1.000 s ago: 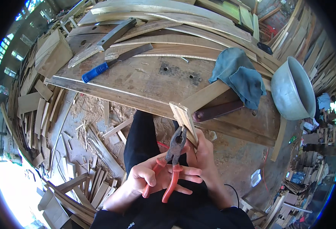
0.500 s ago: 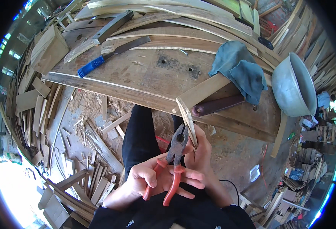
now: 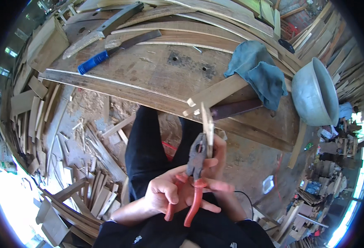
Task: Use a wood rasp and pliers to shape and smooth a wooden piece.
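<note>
1. Position. I observe the work held in the air just off the near edge of the workbench [image 3: 149, 70], on the person's side of it.
2. Left hand [image 3: 163, 188]. I find it grasping the pliers [image 3: 197, 159] loosely: the thumb is folded over one red handle, while some fingers stretch out beneath the other. The handles stand spread apart.
3. Right hand [image 3: 219, 151]. I find it grasping the thin piece of wood [image 3: 210, 138] from the side away from the pliers, partly hidden behind it. The wood stands on edge, its upper end pointing at the bench. I cannot tell whether that end touches anything there.
4. Step in hand. The plier nose is right at the wood's edge; I judge this to be the placing of the tool on the piece. Whether the jaws bite, or on what, I cannot tell.
5. Next move. In my judgement it calls for a steady right hold and the left fingers gathered round both handles before any force is applied; the thin wood could split.
6. Surroundings. A blue-handled chisel [image 3: 93, 62] lies on the bench's left part. A notched stick [image 3: 219, 91] lies toward its right end, with a blue-grey cloth [image 3: 256, 70] over it. A metal pot [image 3: 314, 93] sits at that end; long boards [image 3: 182, 37] line the bench's far side.
</note>
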### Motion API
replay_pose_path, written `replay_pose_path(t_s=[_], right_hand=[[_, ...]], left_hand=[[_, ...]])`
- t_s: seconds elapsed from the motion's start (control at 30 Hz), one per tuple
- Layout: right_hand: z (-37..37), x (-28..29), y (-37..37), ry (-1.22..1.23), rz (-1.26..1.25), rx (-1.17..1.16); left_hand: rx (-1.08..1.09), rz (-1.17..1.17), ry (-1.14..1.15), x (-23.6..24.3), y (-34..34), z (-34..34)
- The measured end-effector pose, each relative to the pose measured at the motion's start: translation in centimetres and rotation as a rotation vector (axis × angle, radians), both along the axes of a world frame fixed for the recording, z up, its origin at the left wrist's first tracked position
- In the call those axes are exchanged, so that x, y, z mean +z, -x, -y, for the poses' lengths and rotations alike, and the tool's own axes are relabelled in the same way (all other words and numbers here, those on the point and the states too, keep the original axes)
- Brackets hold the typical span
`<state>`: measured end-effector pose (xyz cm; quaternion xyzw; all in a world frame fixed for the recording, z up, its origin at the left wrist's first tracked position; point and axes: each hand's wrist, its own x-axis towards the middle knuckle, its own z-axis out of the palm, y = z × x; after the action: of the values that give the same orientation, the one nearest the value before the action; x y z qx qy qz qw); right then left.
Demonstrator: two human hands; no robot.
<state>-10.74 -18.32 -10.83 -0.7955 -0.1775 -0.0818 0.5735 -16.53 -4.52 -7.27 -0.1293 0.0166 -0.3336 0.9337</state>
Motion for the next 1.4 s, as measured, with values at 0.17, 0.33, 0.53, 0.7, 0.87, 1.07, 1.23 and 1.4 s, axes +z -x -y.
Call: replay_pose_path(t_s=[0.17,0.33,0.53,0.7,0.87,1.07,1.23,1.4], right_hand=[[1.0,-1.4,2.0,-0.160,-0.089,0.109],[1.9,-2.0,2.7,-0.125,-0.096,0.189],[2.7,-1.7,3.5,-0.179,-0.203,0.300],[2.9,-2.0,2.3,-0.046,-0.337,0.276],[2.9,-2.6,1.5,-0.128,-0.355,0.236],[2.2,-2.4,1.7,-0.165,-0.247,0.138],[3.0,-3.3,1.5,-0.082,-0.292,0.164],[2.7,-3.3,1.3,-0.134,-0.329,0.192]], left_hand=[[-0.008,0.033,-0.029,0.1,0.5,-1.4],[0.013,0.059,-0.156,-1.0,4.1,0.3],[-0.215,0.133,-0.531,-2.1,5.5,-0.6],[-0.218,0.214,-0.449,-1.3,5.3,-1.2],[-0.240,0.262,-0.346,-1.4,3.9,-1.3],[-0.285,0.231,-0.214,-2.2,3.4,-0.9],[-0.292,0.197,-0.159,-2.5,3.5,-0.9],[-0.279,0.203,-0.145,-2.6,3.7,-0.6]])
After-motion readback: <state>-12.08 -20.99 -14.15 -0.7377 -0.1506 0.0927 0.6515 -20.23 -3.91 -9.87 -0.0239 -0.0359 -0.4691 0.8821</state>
